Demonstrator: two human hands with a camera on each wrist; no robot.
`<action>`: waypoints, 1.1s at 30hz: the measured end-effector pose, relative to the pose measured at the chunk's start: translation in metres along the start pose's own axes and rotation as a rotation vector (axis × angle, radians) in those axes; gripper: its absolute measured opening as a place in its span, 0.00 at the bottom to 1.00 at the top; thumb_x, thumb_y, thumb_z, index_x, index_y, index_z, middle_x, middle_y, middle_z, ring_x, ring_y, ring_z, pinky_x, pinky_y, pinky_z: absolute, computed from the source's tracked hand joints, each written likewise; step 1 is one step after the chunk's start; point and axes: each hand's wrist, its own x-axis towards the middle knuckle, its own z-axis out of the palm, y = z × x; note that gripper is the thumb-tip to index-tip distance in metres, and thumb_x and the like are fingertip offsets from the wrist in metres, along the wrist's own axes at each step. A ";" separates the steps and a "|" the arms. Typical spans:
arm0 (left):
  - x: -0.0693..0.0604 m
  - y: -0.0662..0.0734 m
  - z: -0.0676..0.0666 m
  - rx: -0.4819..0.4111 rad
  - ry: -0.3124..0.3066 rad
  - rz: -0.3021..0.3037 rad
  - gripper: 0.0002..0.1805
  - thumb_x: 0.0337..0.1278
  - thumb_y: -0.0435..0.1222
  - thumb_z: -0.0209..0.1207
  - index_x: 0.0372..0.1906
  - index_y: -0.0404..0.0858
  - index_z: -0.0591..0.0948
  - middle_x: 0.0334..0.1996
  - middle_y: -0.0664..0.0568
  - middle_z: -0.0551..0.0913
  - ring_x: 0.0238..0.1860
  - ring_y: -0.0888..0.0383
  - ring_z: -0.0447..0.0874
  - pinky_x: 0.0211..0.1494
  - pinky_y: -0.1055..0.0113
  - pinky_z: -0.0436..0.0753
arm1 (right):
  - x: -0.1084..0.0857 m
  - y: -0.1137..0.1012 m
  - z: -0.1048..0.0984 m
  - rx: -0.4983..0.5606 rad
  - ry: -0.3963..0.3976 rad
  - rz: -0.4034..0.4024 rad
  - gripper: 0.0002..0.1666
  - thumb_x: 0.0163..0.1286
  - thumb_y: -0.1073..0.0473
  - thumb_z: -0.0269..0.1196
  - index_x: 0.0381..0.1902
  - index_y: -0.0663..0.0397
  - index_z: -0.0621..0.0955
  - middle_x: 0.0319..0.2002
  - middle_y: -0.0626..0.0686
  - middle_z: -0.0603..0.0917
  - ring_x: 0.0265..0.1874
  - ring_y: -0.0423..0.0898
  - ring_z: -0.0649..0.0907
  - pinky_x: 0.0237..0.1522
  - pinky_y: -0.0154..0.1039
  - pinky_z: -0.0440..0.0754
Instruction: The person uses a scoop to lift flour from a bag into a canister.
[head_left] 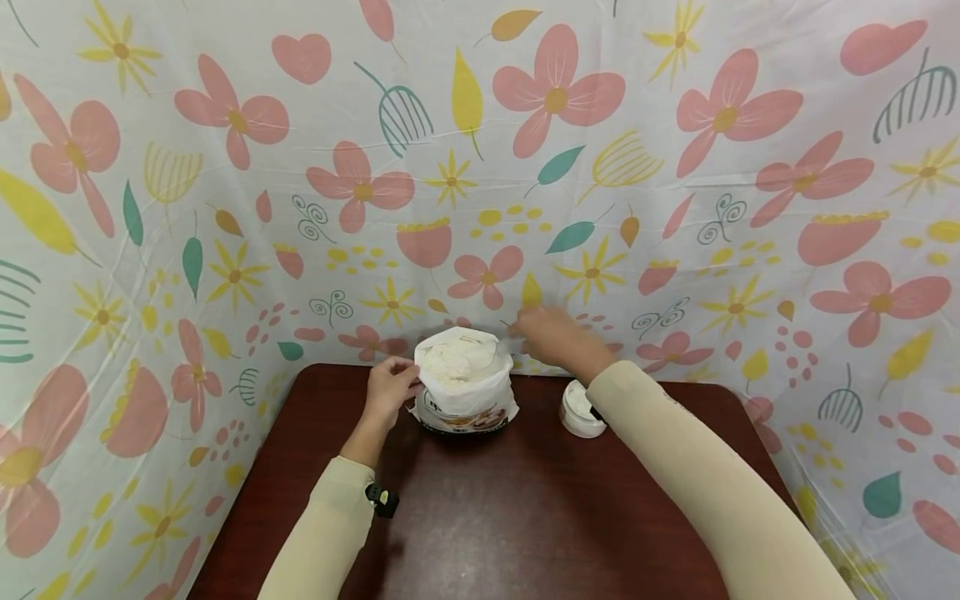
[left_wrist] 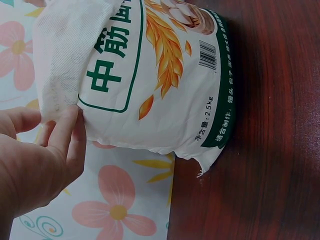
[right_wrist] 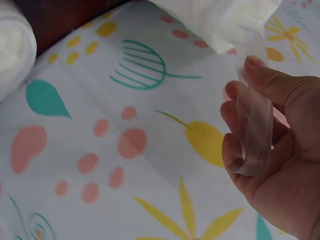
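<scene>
A white flour bag (head_left: 467,406) with a rolled-down rim stands upright at the table's back edge, its mouth full of white flour (head_left: 452,358). My left hand (head_left: 390,387) pinches the rim on the bag's left side between thumb and fingers; the left wrist view shows the bag's printed front (left_wrist: 165,100) with wheat ears and "2.5kg". At the bag's right side, my right hand (head_left: 553,337) grips the handle of a clear plastic scoop (right_wrist: 256,132), thumb on top and fingers curled round it. The scoop's far end reaches the bag's mouth and is mostly hidden.
Right of the bag, a round white tub (head_left: 582,423) with white powder inside stands on the dark red-brown table (head_left: 480,517). My right forearm passes partly over it. A flower-printed cloth (head_left: 480,208) hangs close behind the table and along its sides.
</scene>
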 end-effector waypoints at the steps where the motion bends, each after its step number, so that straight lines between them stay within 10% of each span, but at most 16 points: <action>1: 0.000 0.000 0.000 -0.001 0.001 0.000 0.10 0.69 0.28 0.61 0.49 0.24 0.80 0.42 0.39 0.78 0.36 0.58 0.87 0.51 0.57 0.93 | -0.002 0.000 0.004 0.011 0.021 -0.001 0.20 0.64 0.61 0.75 0.55 0.47 0.89 0.43 0.53 0.85 0.47 0.55 0.85 0.44 0.50 0.89; 14: -0.003 0.003 0.001 0.009 -0.002 -0.004 0.10 0.70 0.28 0.60 0.49 0.24 0.80 0.42 0.39 0.78 0.37 0.57 0.86 0.54 0.53 0.92 | -0.015 -0.008 0.035 0.181 0.188 0.036 0.20 0.65 0.65 0.73 0.55 0.50 0.88 0.47 0.55 0.86 0.49 0.55 0.85 0.47 0.50 0.88; 33: -0.002 0.003 0.001 0.009 0.005 -0.006 0.11 0.70 0.28 0.61 0.50 0.24 0.79 0.42 0.40 0.77 0.37 0.57 0.86 0.51 0.57 0.93 | -0.009 -0.020 0.050 0.132 0.311 0.058 0.18 0.65 0.63 0.74 0.53 0.47 0.88 0.44 0.56 0.86 0.45 0.59 0.85 0.40 0.55 0.89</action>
